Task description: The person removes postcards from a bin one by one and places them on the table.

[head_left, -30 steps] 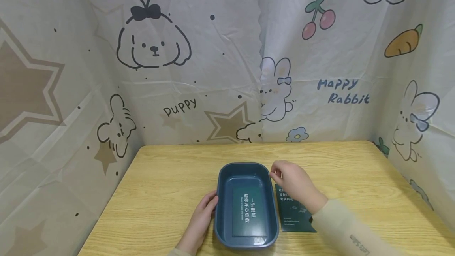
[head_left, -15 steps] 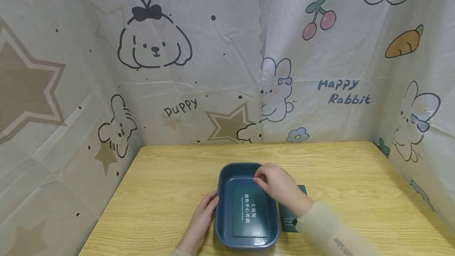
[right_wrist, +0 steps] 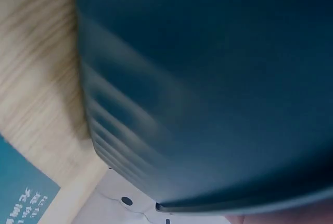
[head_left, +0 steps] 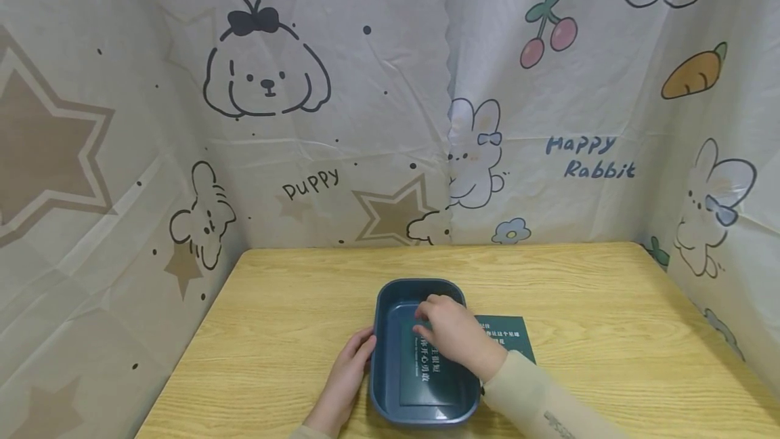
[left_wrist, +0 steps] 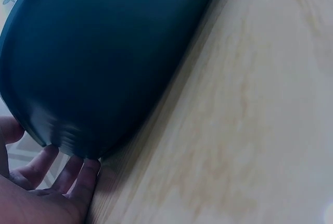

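A dark blue rectangular box [head_left: 384, 351] without a lid stands on the wooden table. Inside it lies a dark green card [head_left: 420, 391] with white lettering, partly covered by my right hand. My left hand [head_left: 346, 368] rests at the box's left side; in the left wrist view its fingertips [left_wrist: 91, 164] touch the outer wall. My right hand [head_left: 460, 337] is over the box and the card, its fingers loosely bent and thumb apart, with nothing visible between them. In the right wrist view the box's wall fills most of the picture.
A second dark green card [head_left: 508, 330] with white lettering lies on the table [head_left: 292, 310] right of the box, partly under my right forearm in the head view. A printed curtain [head_left: 365, 100] hangs behind the table and along both sides.
My right hand has moved left from beside the box's right rim to over its inside, and its fingers have spread a little. The left hand and the box stay in place.
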The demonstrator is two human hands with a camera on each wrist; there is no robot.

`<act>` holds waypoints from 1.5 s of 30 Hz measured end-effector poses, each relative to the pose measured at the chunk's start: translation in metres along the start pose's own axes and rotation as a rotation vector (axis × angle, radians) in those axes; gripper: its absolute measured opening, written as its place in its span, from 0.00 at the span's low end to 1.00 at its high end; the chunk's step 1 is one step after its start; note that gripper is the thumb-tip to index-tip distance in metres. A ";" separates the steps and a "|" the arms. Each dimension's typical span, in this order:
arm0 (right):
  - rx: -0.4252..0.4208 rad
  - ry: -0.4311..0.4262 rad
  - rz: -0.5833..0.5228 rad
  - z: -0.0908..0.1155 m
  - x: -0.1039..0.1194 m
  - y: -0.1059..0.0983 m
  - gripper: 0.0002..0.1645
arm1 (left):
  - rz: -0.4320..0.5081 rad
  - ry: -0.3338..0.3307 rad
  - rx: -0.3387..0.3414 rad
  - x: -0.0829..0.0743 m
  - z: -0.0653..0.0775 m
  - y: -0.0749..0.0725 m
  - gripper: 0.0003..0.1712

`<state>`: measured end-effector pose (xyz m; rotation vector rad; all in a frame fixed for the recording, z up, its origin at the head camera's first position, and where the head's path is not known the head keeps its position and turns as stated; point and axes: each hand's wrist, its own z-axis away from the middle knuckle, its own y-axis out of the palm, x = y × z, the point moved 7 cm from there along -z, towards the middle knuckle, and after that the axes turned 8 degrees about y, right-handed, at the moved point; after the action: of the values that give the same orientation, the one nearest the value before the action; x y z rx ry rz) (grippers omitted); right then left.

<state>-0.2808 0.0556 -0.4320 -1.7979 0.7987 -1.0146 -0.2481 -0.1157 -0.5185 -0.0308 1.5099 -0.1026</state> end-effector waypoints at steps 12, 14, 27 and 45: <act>0.135 0.010 0.202 -0.003 -0.009 0.020 0.21 | 0.008 0.002 -0.011 0.000 0.000 0.000 0.35; 0.156 0.019 0.215 -0.003 -0.010 0.021 0.22 | 0.010 0.001 -0.009 0.000 0.000 0.000 0.35; 0.191 0.020 0.291 -0.001 -0.011 0.023 0.31 | 0.017 -0.003 0.001 0.002 -0.002 0.000 0.36; 0.170 0.016 0.331 -0.001 -0.012 0.023 0.30 | 0.029 0.012 0.000 0.001 0.000 0.001 0.35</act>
<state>-0.2893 0.0560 -0.4565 -1.4565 0.9535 -0.8512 -0.2477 -0.1148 -0.5198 -0.0082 1.5220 -0.0792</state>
